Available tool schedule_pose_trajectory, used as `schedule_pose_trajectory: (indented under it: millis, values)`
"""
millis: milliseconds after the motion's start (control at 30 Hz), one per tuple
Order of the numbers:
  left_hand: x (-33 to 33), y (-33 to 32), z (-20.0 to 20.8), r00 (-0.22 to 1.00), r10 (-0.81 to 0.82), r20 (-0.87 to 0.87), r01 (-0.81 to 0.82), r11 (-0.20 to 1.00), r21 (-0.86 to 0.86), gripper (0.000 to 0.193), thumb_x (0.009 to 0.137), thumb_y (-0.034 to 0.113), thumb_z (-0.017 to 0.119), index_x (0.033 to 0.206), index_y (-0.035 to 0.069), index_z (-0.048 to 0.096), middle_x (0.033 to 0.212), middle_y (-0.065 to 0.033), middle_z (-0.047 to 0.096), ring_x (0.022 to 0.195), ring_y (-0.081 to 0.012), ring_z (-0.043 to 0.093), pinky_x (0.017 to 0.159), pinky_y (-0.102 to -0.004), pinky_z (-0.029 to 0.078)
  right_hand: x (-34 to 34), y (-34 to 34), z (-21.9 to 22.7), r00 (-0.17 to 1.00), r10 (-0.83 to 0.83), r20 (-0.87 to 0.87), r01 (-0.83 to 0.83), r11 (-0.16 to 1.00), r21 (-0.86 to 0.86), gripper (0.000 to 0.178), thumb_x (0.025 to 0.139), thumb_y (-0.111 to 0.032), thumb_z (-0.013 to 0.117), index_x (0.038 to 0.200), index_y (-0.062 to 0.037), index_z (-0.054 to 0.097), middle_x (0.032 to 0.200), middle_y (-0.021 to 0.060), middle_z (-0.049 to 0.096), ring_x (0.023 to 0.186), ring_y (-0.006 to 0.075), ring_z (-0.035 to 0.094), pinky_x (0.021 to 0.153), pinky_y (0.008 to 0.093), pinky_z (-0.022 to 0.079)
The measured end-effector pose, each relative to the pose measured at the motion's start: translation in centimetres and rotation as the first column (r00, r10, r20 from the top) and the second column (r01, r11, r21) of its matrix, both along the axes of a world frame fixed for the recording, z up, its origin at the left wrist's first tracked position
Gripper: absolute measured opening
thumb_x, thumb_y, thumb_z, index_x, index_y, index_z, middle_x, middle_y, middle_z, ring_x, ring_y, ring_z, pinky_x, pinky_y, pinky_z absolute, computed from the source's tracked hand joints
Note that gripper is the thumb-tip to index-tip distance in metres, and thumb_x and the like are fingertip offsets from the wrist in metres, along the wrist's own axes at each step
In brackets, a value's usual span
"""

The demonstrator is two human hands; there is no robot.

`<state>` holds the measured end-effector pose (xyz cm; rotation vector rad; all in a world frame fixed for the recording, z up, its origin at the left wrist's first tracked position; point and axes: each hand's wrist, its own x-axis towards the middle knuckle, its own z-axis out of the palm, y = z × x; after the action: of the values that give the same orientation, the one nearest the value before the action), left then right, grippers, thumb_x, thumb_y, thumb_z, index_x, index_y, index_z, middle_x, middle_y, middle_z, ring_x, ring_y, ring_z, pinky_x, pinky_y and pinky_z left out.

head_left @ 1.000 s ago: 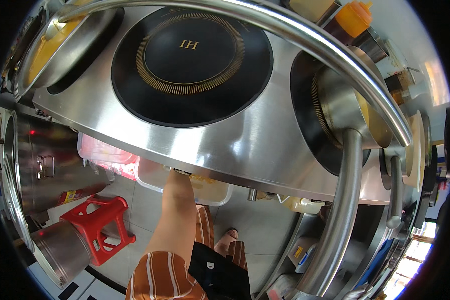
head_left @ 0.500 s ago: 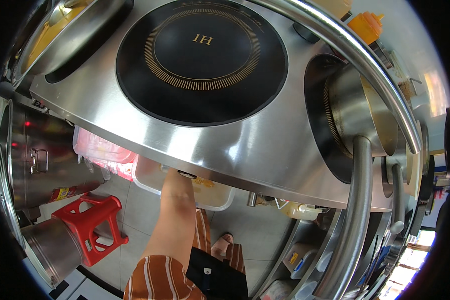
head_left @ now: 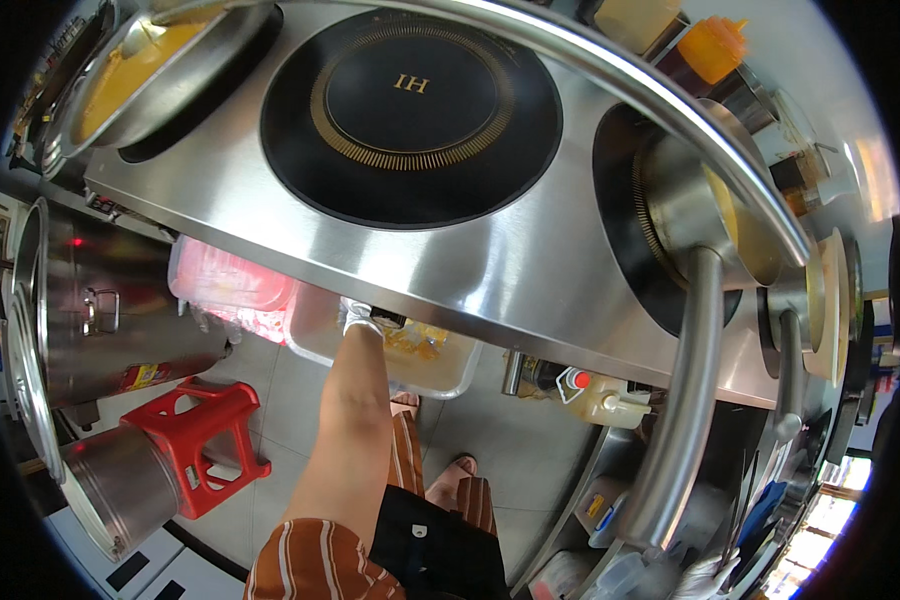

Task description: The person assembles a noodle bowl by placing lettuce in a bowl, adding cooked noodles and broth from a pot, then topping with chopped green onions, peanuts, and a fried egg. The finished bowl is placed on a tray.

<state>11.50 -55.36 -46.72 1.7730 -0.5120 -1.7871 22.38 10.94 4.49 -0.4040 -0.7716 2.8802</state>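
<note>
My left arm reaches forward below the steel counter's front edge. My left hand (head_left: 360, 317), in a thin clear plastic glove, is at the edge beside a small dark control panel (head_left: 388, 318). Its fingers are hidden by the counter, so whether they are open or closed does not show. Beneath the hand is a translucent plastic tub (head_left: 460, 372) with yellowish pieces in it. At the lower right, what appears to be my right hand (head_left: 708, 577), also in a pale glove, is closed around a long thin dark utensil (head_left: 745, 490), perhaps tongs or chopsticks.
A black round induction plate (head_left: 410, 190) is set in the counter. A pan (head_left: 170, 100) of yellow liquid stands left, a long-handled saucepan (head_left: 670, 195) right. A steel rail (head_left: 610, 60) curves over the counter. Below are a red stool (head_left: 195, 440), a steel drum (head_left: 100, 330) and a jug (head_left: 610, 405).
The view has shifted slightly. My left hand has drawn back a little, so its gloved back now shows at the counter edge. The pale glove and thin utensil have come into sight lower right.
</note>
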Motion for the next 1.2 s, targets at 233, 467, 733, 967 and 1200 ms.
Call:
schedule_pose_trajectory:
  millis: [233,467,733,967,1200]
  values:
    - [3.8,2.1,9.7,0.979,-0.182,0.089,0.183,0.983,-0.004,0.038,0.077,0.021,0.074,0.107,0.002,0.061,0.093,-0.0072,0.065,0.073,-0.0200,0.063,0.066,-0.0330,0.054,-0.7,5.1,-1.2,0.987,0.151,-0.058,-0.147,0.987,0.058,0.031,0.099,-0.018,0.047,0.119,0.0034,0.058,0.123,0.0136,0.060,0.110,0.0211,0.059,0.093,0.0328,0.051]
    - [5.2,4.7,22.5,0.912,-0.401,-0.083,0.403,0.915,0.008,0.031,0.075,0.004,0.072,0.103,0.012,0.061,0.094,-0.0032,0.066,0.083,-0.0224,0.065,0.055,-0.0394,0.057,-1.1,3.6,0.8,0.981,0.192,-0.042,-0.195,0.977,-0.090,0.028,0.098,-0.017,0.051,0.113,0.0045,0.060,0.116,0.0137,0.064,0.105,0.0196,0.061,0.090,0.0300,0.053]
    - [5.2,3.9,22.5,0.829,-0.559,-0.003,0.556,0.825,0.098,0.030,0.077,0.007,0.074,0.104,0.010,0.060,0.095,-0.0052,0.066,0.085,-0.0209,0.066,0.062,-0.0367,0.060,-0.3,3.0,1.6,0.995,0.094,-0.021,-0.095,0.994,-0.058,0.027,0.097,-0.016,0.052,0.113,0.0050,0.059,0.114,0.0143,0.064,0.104,0.0208,0.062,0.090,0.0306,0.053]
    - [7.5,4.8,25.7,0.802,-0.575,-0.158,0.597,0.779,0.193,0.023,0.082,0.010,0.070,0.103,0.013,0.062,0.099,-0.0023,0.066,0.094,-0.0203,0.063,0.078,-0.0408,0.055,-0.6,2.4,2.1,0.997,-0.052,0.052,0.054,0.998,-0.030,0.030,0.099,-0.018,0.049,0.114,0.0074,0.054,0.109,0.0156,0.063,0.097,0.0204,0.062,0.085,0.0303,0.055]
    - [12.6,4.9,34.0,0.694,-0.671,-0.262,0.717,0.677,0.165,0.040,0.079,0.008,0.072,0.116,0.011,0.057,0.107,-0.0055,0.064,0.098,-0.0233,0.062,0.082,-0.0416,0.052,-1.8,-0.5,3.7,1.000,-0.023,0.016,0.022,0.998,0.064,0.028,0.099,-0.018,0.050,0.115,0.0039,0.055,0.108,0.0125,0.063,0.095,0.0156,0.061,0.085,0.0254,0.053]
